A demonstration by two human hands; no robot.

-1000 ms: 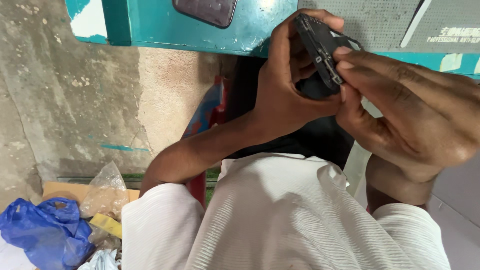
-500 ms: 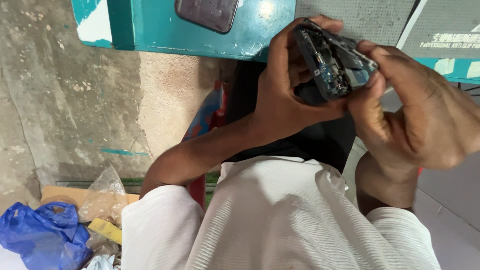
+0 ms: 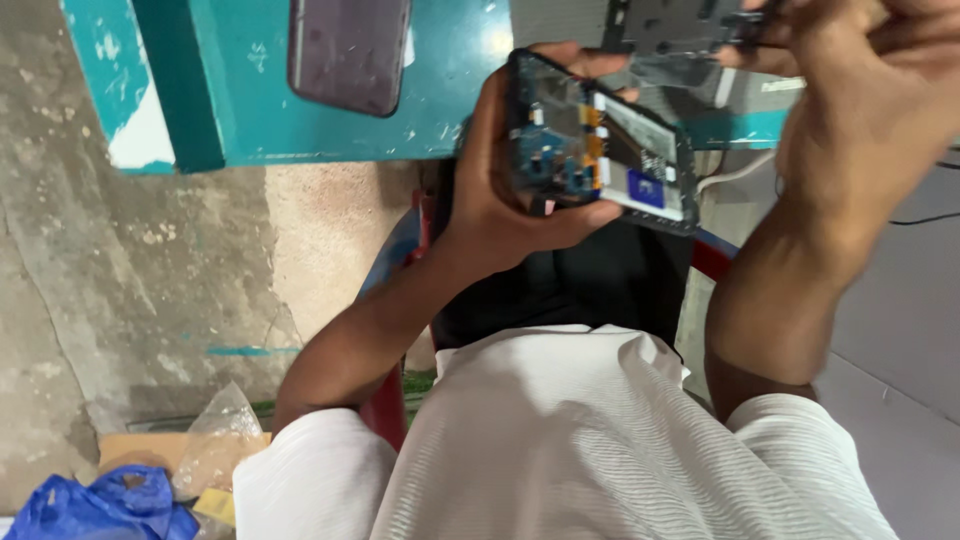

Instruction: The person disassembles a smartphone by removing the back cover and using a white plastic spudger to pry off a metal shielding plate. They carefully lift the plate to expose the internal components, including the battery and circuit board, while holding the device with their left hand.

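Observation:
My left hand [image 3: 505, 185] grips an opened phone [image 3: 600, 150] with its back removed, so the blue circuit board, orange strips and white battery show. My right hand [image 3: 860, 110] is raised at the top right and holds a grey inner cover plate [image 3: 680, 30] just above the phone, apart from it. Another dark phone [image 3: 348, 52] lies flat on the teal table [image 3: 250, 110] to the left of my hands.
Below the table is a rough concrete floor [image 3: 120, 280]. A blue plastic bag [image 3: 100, 505], a clear bag [image 3: 215, 445] and a piece of cardboard lie at the bottom left. A white cable [image 3: 735, 172] runs behind the phone. My white shirt [image 3: 590, 450] fills the bottom.
My right hand has lifted the grey plate off the phone and moved up and right. The phone's inside is now exposed in my left hand.

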